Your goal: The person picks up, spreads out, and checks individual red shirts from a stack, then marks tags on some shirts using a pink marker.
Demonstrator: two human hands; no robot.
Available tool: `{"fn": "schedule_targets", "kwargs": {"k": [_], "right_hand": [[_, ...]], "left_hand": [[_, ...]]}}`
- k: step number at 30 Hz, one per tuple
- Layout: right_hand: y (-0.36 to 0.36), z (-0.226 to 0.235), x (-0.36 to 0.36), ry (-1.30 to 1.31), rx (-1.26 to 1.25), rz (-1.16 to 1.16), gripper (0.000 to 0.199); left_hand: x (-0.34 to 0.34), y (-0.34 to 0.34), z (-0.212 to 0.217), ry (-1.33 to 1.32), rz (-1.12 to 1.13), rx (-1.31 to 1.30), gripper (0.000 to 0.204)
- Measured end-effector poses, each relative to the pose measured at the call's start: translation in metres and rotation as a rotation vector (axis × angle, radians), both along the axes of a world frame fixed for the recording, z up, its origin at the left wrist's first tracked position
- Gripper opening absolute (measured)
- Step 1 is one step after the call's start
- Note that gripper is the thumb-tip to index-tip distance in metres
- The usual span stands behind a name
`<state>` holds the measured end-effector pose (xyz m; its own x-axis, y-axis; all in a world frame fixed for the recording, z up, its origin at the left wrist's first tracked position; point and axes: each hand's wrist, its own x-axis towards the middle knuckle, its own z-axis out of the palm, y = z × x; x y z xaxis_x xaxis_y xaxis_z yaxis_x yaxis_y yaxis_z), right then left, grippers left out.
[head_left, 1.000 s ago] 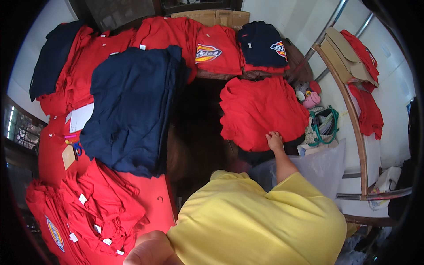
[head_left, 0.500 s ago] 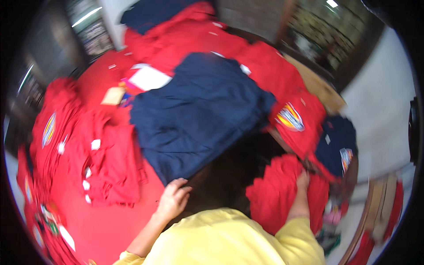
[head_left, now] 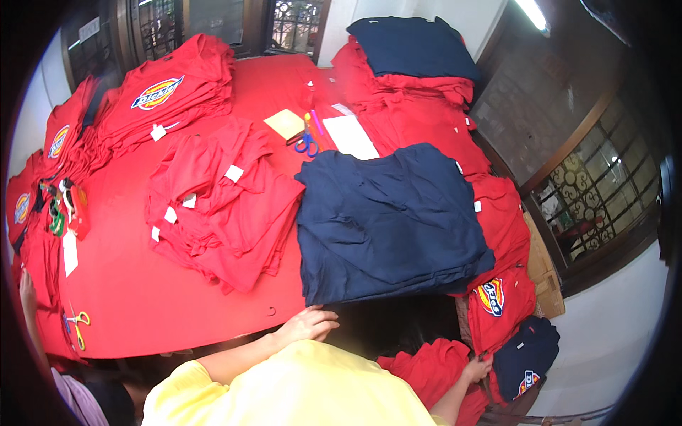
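My left hand (head_left: 307, 325) rests open on the near edge of the red table (head_left: 170, 305), its fingertips just in front of a stack of navy shirts (head_left: 387, 220). My right hand (head_left: 476, 369) reaches down to the lower right and grips the edge of a red shirt (head_left: 426, 366) on a low pile beside the table. My yellow-sleeved torso (head_left: 298, 390) fills the bottom of the view and hides my forearms' lower parts.
A loose pile of red shirts (head_left: 220, 202) with white tags lies mid-table. Folded red stacks (head_left: 167, 96) line the far left, and more red and navy stacks (head_left: 412, 50) the back right. Blue scissors (head_left: 307, 144), papers (head_left: 349, 136) and yellow scissors (head_left: 79, 321) lie on the table. Another person's hand (head_left: 27, 291) shows at the left edge.
The view has swung across the table. My left hand has come to the table's near edge by the navy stack. My right hand stays on the red shirt below.
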<state>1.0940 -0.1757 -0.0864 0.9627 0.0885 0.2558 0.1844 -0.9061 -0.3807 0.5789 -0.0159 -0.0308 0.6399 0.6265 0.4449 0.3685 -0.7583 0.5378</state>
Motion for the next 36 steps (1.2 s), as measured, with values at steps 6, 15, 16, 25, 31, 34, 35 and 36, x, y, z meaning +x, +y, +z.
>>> {"fn": "schedule_targets", "kwargs": {"k": [6, 15, 16, 25, 31, 34, 35, 36], "right_hand": [[0.152, 0.091, -0.176, -0.353, 0.552, 0.971, 0.043], [0.226, 0.16, -0.369, -0.301, 1.047, 1.5, 0.054], [0.228, 0.162, -0.37, -0.235, 1.102, 1.455, 0.058], [0.3, 0.091, -0.486, 0.661, 0.429, 1.665, 0.053], [0.363, 0.067, -0.504, 0.748, 0.52, 1.447, 0.048], [0.349, 0.074, -0.507, 0.826, 0.502, 1.573, 0.041], [0.338, 0.066, -0.507, 0.773, 0.398, 1.664, 0.04], [0.303, 0.101, -0.527, 1.251, 0.389, 1.586, 0.042]], "left_hand": [[-0.05, 0.009, 0.047, -0.199, 0.177, -0.007, 0.025], [-0.147, -0.014, 0.036, -0.281, 0.526, 0.017, 0.025], [-0.157, -0.02, 0.031, -0.294, 0.567, 0.004, 0.025], [-0.195, -0.034, 0.001, -0.653, 0.849, -0.32, 0.018], [-0.201, -0.035, -0.003, -0.516, 0.848, -0.381, 0.02], [-0.199, -0.025, -0.008, -0.949, 0.88, -0.562, 0.031], [-0.203, -0.016, -0.011, -1.133, 0.886, -0.596, 0.036], [-0.214, -0.009, -0.016, -1.116, 1.011, -0.513, 0.039]]}}
